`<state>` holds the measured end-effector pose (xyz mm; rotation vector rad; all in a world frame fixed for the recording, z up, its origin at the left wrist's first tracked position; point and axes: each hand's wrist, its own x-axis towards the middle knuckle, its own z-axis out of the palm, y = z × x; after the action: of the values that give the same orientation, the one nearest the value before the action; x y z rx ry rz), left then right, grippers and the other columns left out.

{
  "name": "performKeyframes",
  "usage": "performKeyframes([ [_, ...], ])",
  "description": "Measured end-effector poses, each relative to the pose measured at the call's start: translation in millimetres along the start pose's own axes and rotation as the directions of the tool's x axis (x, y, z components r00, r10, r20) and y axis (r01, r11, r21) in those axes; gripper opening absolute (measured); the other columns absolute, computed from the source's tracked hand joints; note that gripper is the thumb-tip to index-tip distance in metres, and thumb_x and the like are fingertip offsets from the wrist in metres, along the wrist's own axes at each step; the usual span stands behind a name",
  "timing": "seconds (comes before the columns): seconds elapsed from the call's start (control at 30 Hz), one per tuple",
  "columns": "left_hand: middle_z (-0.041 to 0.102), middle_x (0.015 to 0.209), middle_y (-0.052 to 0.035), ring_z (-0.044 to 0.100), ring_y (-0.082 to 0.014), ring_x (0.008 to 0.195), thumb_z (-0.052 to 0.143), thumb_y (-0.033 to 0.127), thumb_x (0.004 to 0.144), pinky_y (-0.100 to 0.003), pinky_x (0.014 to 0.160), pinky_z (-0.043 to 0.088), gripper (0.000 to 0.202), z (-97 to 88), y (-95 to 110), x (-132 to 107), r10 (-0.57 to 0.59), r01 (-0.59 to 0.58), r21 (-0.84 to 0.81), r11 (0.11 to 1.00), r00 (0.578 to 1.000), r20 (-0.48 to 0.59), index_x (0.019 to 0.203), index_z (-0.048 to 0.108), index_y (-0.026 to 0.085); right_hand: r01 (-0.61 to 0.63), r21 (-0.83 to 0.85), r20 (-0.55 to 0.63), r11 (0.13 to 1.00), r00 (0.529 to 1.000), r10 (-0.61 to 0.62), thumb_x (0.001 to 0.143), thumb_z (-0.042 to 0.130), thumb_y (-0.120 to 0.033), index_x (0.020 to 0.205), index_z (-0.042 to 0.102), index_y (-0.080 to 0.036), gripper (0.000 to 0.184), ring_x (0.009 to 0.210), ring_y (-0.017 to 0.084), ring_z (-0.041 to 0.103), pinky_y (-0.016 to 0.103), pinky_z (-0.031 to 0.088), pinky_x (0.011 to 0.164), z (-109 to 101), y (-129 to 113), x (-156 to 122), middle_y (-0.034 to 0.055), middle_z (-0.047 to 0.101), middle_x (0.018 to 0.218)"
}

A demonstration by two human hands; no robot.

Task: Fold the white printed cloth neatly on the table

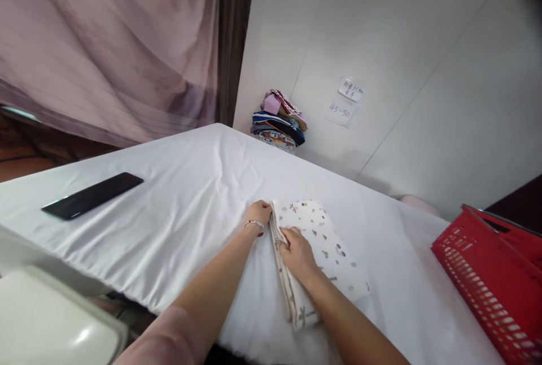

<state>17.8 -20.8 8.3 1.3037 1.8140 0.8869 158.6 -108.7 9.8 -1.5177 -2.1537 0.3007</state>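
A folded white cloth (328,240) with small grey and brown prints lies on the white-covered table (178,207). My left hand (259,212), with a thin bracelet on the wrist, has its fingers curled onto the cloth's far left corner. My right hand (298,252) rests on the cloth's left folded edge, fingers bent and pressing on the layers. Both forearms reach in from the bottom of the view.
A black phone (91,195) lies at the table's left. A red plastic basket (495,274) stands at the right edge. A pile of folded clothes (279,122) sits against the far wall below two paper notes (345,102). A white chair (51,325) is at the lower left.
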Motion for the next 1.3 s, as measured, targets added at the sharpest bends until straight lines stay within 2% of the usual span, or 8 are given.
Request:
performKeyframes([
  [0.2,0.061,0.056,-0.0012,0.056,-0.012,0.049,0.046,0.029,0.077,-0.021,0.047,0.039,0.019,0.8,-5,5,0.035,-0.035,0.01,0.999,0.998,0.043,0.07,0.061,0.019,0.0,-0.063,-0.008,0.998,1.0,-0.001,0.079,0.043,-0.02,0.113,0.054,-0.024,0.036,0.09,0.019,0.052,0.028,0.041,0.079,4,-3,-4,0.0047,0.056,0.096],
  [0.37,0.062,0.058,-0.0037,0.059,-0.0145,0.054,0.031,0.051,0.084,-0.023,0.05,0.041,0.046,1.0,-5,3,0.084,-0.086,0.026,0.996,0.994,0.067,0.067,0.058,0.019,-0.005,-0.097,-0.018,0.995,1.0,0.003,0.08,0.042,-0.02,0.112,0.053,-0.024,0.034,0.085,0.017,0.053,0.026,0.041,0.077,3,-8,-4,0.0038,0.055,0.095],
  [0.6,0.066,0.076,-0.0063,0.06,-0.0184,0.073,0.048,0.048,0.076,-0.024,0.06,0.038,0.032,5.9,-3,1,0.2,-0.199,0.278,0.94,0.979,0.024,0.077,0.06,0.018,0.01,-0.094,0.057,0.995,0.998,-0.005,0.08,0.046,-0.025,0.118,0.049,-0.021,0.038,0.095,0.02,0.051,0.03,0.042,0.082,-13,-21,-24,0.0073,0.053,0.107],
  [0.77,0.066,0.08,-0.0055,0.06,-0.0173,0.076,0.046,0.051,0.078,-0.023,0.062,0.038,0.036,7.0,-2,1,0.19,-0.195,0.268,0.943,0.981,0.045,0.08,0.06,0.018,0.201,-0.118,0.175,0.972,0.968,-0.179,0.078,0.051,-0.027,0.119,0.049,-0.015,0.043,0.129,0.031,0.024,0.048,0.026,0.101,-21,-34,-89,0.0148,0.029,0.14],
  [0.83,0.066,0.081,-0.0055,0.06,-0.0173,0.076,0.044,0.052,0.078,-0.024,0.062,0.038,0.038,6.7,-1,0,0.179,-0.187,0.266,0.946,0.982,0.051,0.082,0.061,0.018,0.281,-0.108,0.194,0.954,0.947,-0.257,0.078,0.051,-0.026,0.118,0.05,-0.015,0.042,0.132,0.031,0.016,0.052,0.022,0.102,-18,-33,-112,0.0152,0.032,0.14],
  [1.03,0.067,0.083,-0.006,0.06,-0.0181,0.076,0.04,0.053,0.08,-0.025,0.064,0.04,0.041,6.1,-2,-2,0.167,-0.173,0.25,0.953,0.985,0.045,0.084,0.062,0.019,0.507,0.084,0.031,0.858,0.859,-0.511,0.082,0.044,-0.017,0.107,0.054,-0.023,0.028,0.116,0.017,0.047,0.043,0.027,0.104,-17,-17,-138,0.0047,0.062,0.111],
  [1.17,0.067,0.083,-0.0059,0.06,-0.0186,0.076,0.038,0.053,0.081,-0.025,0.063,0.041,0.041,7.7,-4,0,0.177,-0.178,0.232,0.956,0.984,0.026,0.083,0.062,0.02,0.404,0.166,-0.059,0.9,0.915,-0.4,0.083,0.042,-0.014,0.118,0.048,-0.021,0.036,0.121,0.019,0.042,0.043,0.035,0.101,-34,-15,-138,0.0087,0.053,0.125],
  [1.3,0.067,0.084,-0.0059,0.06,-0.0186,0.078,0.039,0.051,0.081,-0.025,0.064,0.041,0.04,7.7,-5,0,0.18,-0.18,0.235,0.955,0.983,0.022,0.085,0.063,0.019,0.243,0.007,0.118,0.97,0.963,-0.242,0.084,0.048,-0.029,0.135,0.032,-0.014,0.055,0.132,0.026,0.022,0.05,0.025,0.105,-40,-12,-136,0.014,0.031,0.141],
])
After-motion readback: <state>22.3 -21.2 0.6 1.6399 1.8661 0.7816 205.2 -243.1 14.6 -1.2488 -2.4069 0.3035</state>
